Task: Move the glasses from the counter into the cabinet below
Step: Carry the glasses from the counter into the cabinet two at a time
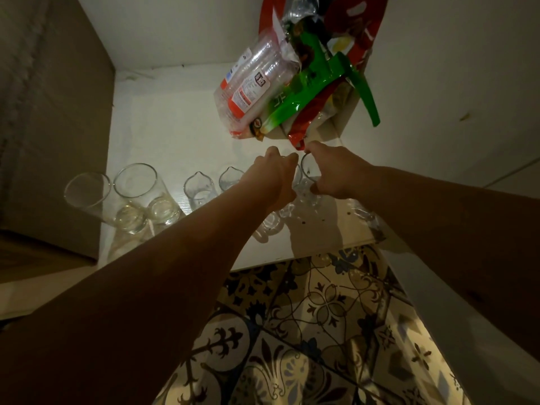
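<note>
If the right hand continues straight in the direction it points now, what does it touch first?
Probably the red snack packet in the pile of bags just beyond the right hand, which is closed on a glass. Depth is unclear, so it may pass under the packet.

We see both arms reaching into the white cabinet floor [163,135] at mid-frame. The left hand [273,178] and right hand [333,173] each close around a glass [306,171] held between them; which hand holds which we cannot tell. At left stand two tall glasses [134,182] and two spouted ones [200,190]. Snack bags [306,92] and a sleeve of plastic cups [254,83] fill the upper centre. Patterned floor tiles [321,317] show below.
</note>
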